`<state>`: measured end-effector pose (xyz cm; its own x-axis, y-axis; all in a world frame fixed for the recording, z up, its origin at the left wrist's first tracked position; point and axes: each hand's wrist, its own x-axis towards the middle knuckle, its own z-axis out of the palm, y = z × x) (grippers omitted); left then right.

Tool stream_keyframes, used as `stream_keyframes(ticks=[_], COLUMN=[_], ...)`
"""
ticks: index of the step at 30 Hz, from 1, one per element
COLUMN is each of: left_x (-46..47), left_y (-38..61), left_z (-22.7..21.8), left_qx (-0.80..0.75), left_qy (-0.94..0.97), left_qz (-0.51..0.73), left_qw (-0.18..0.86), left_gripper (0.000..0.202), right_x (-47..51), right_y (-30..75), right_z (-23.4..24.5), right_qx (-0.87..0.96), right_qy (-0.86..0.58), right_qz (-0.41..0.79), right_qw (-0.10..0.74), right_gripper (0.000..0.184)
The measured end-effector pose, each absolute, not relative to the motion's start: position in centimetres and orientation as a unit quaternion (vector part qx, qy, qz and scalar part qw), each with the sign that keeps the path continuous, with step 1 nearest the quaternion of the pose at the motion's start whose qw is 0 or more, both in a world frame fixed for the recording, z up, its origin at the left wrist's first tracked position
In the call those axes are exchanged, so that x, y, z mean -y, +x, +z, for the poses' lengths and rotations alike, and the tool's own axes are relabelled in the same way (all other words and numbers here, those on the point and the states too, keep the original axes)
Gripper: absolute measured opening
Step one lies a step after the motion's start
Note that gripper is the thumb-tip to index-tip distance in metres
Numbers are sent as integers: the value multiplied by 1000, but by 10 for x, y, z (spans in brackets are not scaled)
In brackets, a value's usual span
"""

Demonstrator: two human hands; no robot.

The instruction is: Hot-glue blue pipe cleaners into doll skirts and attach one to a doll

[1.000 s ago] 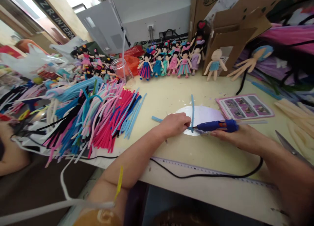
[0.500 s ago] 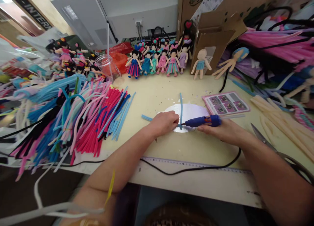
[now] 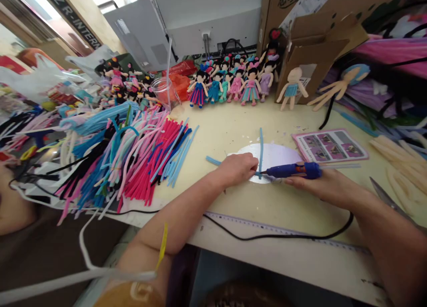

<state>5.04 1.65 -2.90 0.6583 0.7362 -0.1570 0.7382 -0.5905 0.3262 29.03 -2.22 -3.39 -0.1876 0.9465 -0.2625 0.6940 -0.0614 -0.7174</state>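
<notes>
My right hand (image 3: 322,185) is closed around a blue glue gun (image 3: 293,170), whose tip points left. That tip meets the place where two light blue pipe cleaners cross, over a pale round disc (image 3: 283,153). One pipe cleaner (image 3: 261,147) stretches away from me across the disc. The other pipe cleaner (image 3: 212,160) lies sideways, and my left hand (image 3: 240,167) is closed on it close to the crossing. The left fingertips are partly hidden, and part of the sideways piece is under that hand. A clear glue stick (image 3: 340,166) pokes out of the gun's back end.
Bundles of coloured pipe cleaners (image 3: 140,160) lie left. Several small dolls (image 3: 236,85) stand at the back beside a cardboard box (image 3: 310,53). An instruction card (image 3: 330,145) and scissors (image 3: 388,196) are right. A black cord (image 3: 260,237) crosses the front; another person's arm (image 3: 13,205) is far left.
The view has swung left, so everything sits further right in the picture and another person's arm shows at far left. Both hands keep their places at the pipe cleaner crossing.
</notes>
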Motion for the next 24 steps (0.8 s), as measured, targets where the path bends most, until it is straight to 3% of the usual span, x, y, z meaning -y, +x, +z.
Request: stream_keyframes(ticks=[24], left_x=[-17], left_y=[51], left_z=[-25], left_qx=[-418], left_qy=[887], left_qz=[13], left_qw=[194], left_gripper=[13], right_x=[26], right_y=[283], right_z=[-22], right_qx=[664], right_qy=[-587], right_qz=[428], right_qw=[180], right_gripper=[23])
